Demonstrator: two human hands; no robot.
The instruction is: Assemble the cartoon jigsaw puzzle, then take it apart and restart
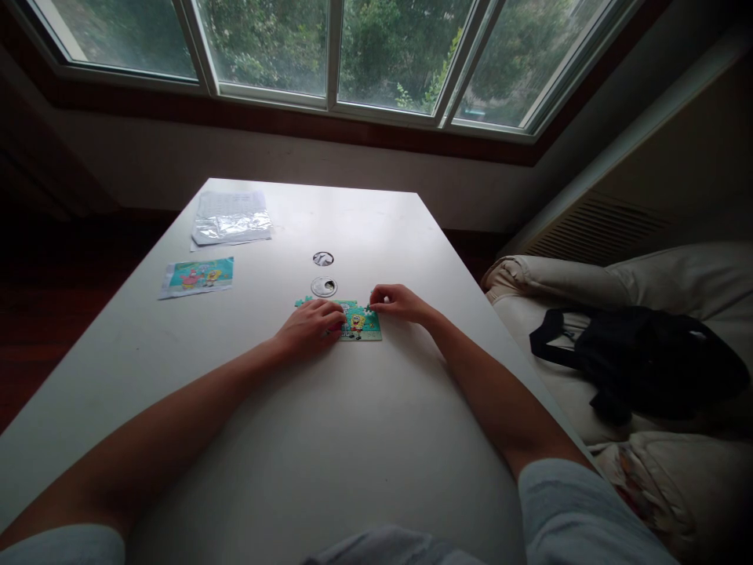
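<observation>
A partly assembled jigsaw puzzle (365,325) with a green-blue cartoon picture lies flat on the white table (353,439). My left hand (311,326) rests over its left part, fingers lying on the pieces and covering much of the picture. At the puzzle's upper right corner, my right hand (395,303) pinches a small puzzle piece (369,307) between thumb and fingertips. The piece touches or nearly touches the puzzle's edge; I cannot tell if it is seated. Farther left lies a picture sheet (200,276) with the same cartoon style.
Papers in a clear plastic sleeve (231,218) lie at the table's far left. Two round inserts, a farther one (323,259) and a nearer one (323,287), sit beyond the puzzle. A black bag (652,361) rests on the cream sofa (588,271) at right. Windows stand behind.
</observation>
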